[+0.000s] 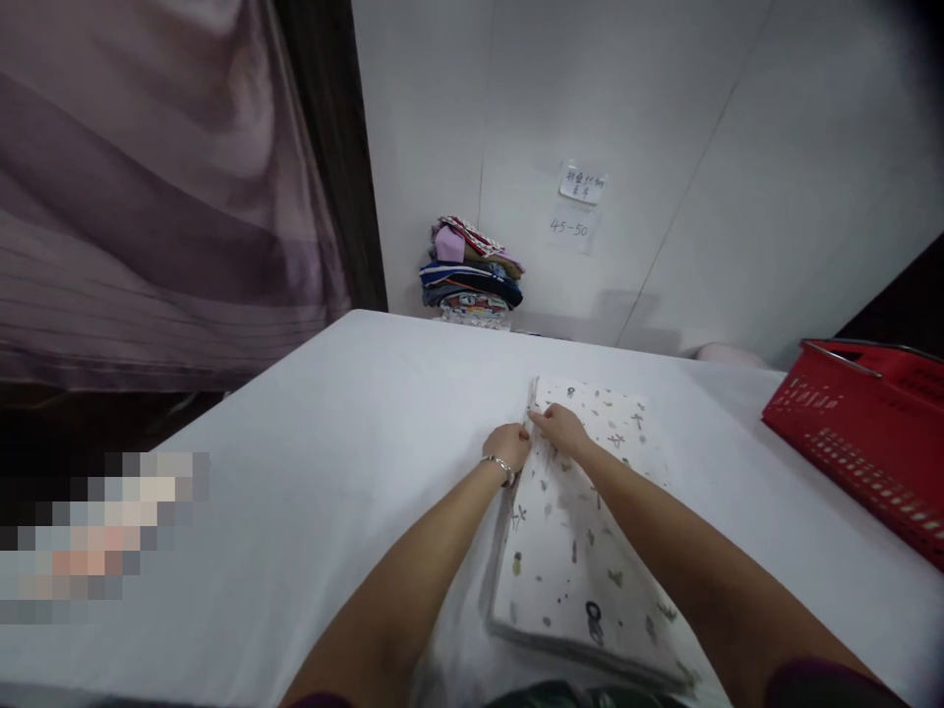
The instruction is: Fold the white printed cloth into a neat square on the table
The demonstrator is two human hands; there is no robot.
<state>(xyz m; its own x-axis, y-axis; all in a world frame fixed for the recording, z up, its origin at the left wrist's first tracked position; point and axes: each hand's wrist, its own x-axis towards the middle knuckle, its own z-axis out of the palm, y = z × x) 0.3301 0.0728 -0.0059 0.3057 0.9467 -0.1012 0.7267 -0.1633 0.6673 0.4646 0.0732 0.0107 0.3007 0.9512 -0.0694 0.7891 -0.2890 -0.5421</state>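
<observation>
One purple-edged sleeve (818, 683), cut off at bottom right, meets the right forearm (700, 536), which hides part of the white printed cloth (546, 560). Folded on the table (317, 482), that cloth has its long axis running away toward the wall (428, 128). Left hand (507, 447) and right hand (561, 429) sit close together at the cloth's left edge; whether they pinch it, I can't tell.

A white-surfaced table (295, 472) stretches beyond and to both sides of the left hand (507, 447) and right hand (560, 430); a folded white cloth (567, 560) with small scattered prints lies touching both and runs back toward the person; well right of them sits a red, perforated basket (862, 433).
</observation>
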